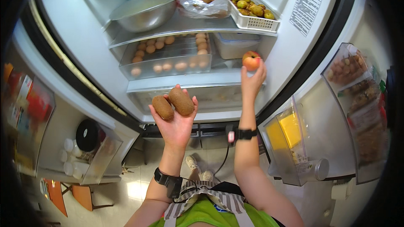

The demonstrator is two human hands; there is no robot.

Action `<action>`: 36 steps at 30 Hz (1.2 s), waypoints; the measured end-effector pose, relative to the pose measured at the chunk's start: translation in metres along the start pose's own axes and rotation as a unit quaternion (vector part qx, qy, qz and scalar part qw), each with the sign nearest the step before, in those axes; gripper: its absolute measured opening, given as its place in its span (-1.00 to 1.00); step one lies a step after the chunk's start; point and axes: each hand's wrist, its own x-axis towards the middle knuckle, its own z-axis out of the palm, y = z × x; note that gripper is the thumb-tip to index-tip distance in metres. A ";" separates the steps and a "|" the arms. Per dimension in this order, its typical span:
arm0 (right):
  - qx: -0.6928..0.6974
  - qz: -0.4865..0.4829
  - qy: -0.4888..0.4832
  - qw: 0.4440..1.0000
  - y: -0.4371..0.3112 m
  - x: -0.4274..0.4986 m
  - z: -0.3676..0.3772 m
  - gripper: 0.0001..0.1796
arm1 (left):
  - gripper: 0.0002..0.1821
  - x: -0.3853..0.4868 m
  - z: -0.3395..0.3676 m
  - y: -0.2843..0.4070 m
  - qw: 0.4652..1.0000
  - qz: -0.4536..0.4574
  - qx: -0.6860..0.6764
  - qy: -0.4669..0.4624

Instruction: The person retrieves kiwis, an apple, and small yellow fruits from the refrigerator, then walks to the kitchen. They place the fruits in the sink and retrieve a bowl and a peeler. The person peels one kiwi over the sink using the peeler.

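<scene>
Two brown kiwifruits (181,101) lie side by side in my left hand (176,129), palm up, in front of the open refrigerator. My right hand (253,77) reaches to the shelf's right end, its fingers around the lower side of a red and yellow peach or nectarine (251,60). Whether the fruit still rests on the shelf I cannot tell. Just behind it stands a clear lidded plastic container (237,45). To the left is a clear egg tray (164,68) with several brown eggs.
Above are a steel bowl (142,15), a plastic bag of kiwifruits (206,6) and a white basket (258,23) of small green-yellow fruits. Open doors with loaded bins (288,176) flank both arms. A black cable (223,160) hangs from my right wrist strap.
</scene>
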 end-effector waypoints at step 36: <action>0.336 -0.207 -0.421 0.816 -0.230 -0.147 -0.141 0.00 | -0.06 -0.095 0.014 0.073 0.985 -0.157 0.021 0.062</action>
